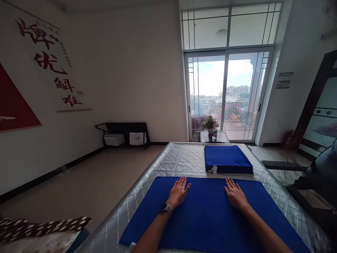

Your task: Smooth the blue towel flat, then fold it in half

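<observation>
A blue cloth [207,218] lies spread flat over the near part of the table. My left hand [179,192] rests palm down on its far left area, fingers stretched out, with a watch [167,208] on the wrist. On the far right area of the same cloth, my right hand [235,194] also lies flat, fingers extended. Neither hand grips anything. Just beyond the cloth, to the right, sits a neat stack of folded blue cloths [228,158] with white tags at its front left corner.
A silver quilted cover [179,158] drapes the table. Behind it, a small black table [202,137] bears a potted plant [210,123] and a water bottle [215,131] before glass doors. A black rack [126,128] stands by the wall; a patterned cushion [39,228] is at lower left.
</observation>
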Available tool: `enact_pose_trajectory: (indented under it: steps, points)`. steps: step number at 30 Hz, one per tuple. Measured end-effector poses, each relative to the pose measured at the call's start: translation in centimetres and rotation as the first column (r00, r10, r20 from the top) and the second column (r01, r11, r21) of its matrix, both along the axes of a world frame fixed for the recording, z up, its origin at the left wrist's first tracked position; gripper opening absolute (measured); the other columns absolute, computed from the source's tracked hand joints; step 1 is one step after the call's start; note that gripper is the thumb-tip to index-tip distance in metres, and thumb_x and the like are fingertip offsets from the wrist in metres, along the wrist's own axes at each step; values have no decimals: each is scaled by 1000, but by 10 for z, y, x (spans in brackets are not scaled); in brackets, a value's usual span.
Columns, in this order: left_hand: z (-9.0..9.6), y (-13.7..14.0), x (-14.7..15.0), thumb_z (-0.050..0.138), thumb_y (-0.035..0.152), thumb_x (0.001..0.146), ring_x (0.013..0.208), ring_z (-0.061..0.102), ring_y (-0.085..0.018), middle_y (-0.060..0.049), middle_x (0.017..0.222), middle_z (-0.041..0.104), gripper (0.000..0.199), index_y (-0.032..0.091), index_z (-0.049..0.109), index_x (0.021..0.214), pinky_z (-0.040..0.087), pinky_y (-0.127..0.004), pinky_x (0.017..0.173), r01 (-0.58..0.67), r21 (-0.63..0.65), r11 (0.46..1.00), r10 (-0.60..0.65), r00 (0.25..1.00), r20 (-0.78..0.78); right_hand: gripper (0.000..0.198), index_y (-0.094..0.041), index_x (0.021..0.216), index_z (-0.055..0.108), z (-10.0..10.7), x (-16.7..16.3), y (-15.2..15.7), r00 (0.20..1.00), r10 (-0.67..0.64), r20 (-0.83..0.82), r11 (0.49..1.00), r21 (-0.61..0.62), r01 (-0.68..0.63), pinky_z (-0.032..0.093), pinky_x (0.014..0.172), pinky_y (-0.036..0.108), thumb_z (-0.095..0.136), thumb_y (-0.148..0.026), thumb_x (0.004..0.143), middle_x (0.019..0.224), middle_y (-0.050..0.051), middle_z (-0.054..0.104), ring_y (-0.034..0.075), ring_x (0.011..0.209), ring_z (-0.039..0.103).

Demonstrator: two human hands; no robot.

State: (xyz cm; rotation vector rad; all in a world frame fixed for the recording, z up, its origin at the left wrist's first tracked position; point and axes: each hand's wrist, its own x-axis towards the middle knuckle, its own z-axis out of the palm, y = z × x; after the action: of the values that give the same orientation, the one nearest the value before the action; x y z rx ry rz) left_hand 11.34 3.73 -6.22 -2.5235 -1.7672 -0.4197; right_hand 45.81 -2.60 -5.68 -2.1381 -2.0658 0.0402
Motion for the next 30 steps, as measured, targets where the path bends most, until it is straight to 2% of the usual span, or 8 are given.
enact_pose_trajectory:
  steps: [2, 5, 8, 13, 20, 26, 28, 30]
  points:
    - [2, 9, -53, 22, 51, 103, 148, 27, -26, -13, 158, 36, 64, 14, 35, 153, 23, -49, 120, -99, -55, 994, 98, 995, -19, 66, -12, 154, 31, -11, 65, -5, 994, -101, 34, 994, 47, 99, 14, 122, 42, 13, -40, 97, 162, 8, 28, 19, 150, 17]
    - [3, 16, -123, 24, 50, 102, 149, 25, -27, -17, 160, 29, 67, 7, 33, 153, 22, -48, 120, -221, -94, 971, 219, 975, -36, 64, -14, 150, 40, -23, 146, -12, 991, -123, 45, 986, 117, 117, 21, 121, 43, 14, -33, 94, 159, 9, 36, 19, 148, 24]
    - [-1, 20, -158, 25, 46, 102, 149, 26, -27, -17, 160, 29, 65, 6, 33, 152, 24, -45, 120, -244, -61, 968, 243, 970, -34, 67, -10, 151, 37, -30, 180, -15, 984, -169, 47, 980, 116, 163, 26, 119, 46, 15, -36, 93, 158, 12, 36, 22, 147, 27]
    - [-8, 22, -160, 24, 49, 101, 149, 26, -26, -15, 160, 30, 67, 7, 32, 153, 22, -42, 120, -275, -49, 960, 273, 961, -44, 70, -5, 152, 32, -36, 181, -15, 985, -155, 82, 982, 121, 145, 21, 121, 42, 14, -41, 95, 161, 12, 28, 21, 149, 22]
    - [-6, 20, -155, 24, 43, 101, 148, 28, -27, -15, 159, 33, 64, 6, 33, 152, 24, -43, 119, -274, -41, 961, 270, 959, -87, 70, -13, 155, 28, -34, 182, -15, 983, -184, 25, 978, 104, 181, 19, 122, 39, 17, -48, 96, 163, 8, 25, 19, 149, 21]
    - [4, 16, -151, 27, 41, 100, 148, 28, -25, -15, 158, 35, 62, 8, 35, 152, 24, -43, 119, -298, -60, 953, 285, 944, -166, 65, -14, 152, 37, -7, 172, -15, 974, -226, -11, 973, 36, 226, 27, 118, 40, 27, -47, 97, 158, 10, 37, 23, 145, 33]
    - [14, 15, -145, 30, 43, 98, 147, 30, -25, -15, 157, 37, 64, 7, 37, 151, 22, -43, 119, -300, -63, 952, 281, 935, -214, 59, -14, 147, 46, 7, 173, -9, 978, -207, -16, 978, 5, 207, 31, 116, 36, 31, -43, 97, 153, 10, 45, 22, 141, 40]
    - [26, 13, -126, 32, 46, 97, 145, 34, -29, -18, 154, 42, 67, 3, 41, 148, 23, -45, 119, -375, -12, 927, 362, 903, -231, 50, -18, 136, 59, 19, 178, -2, 981, -194, -33, 981, 11, 194, 37, 111, 32, 38, -38, 96, 143, 8, 57, 20, 133, 51]
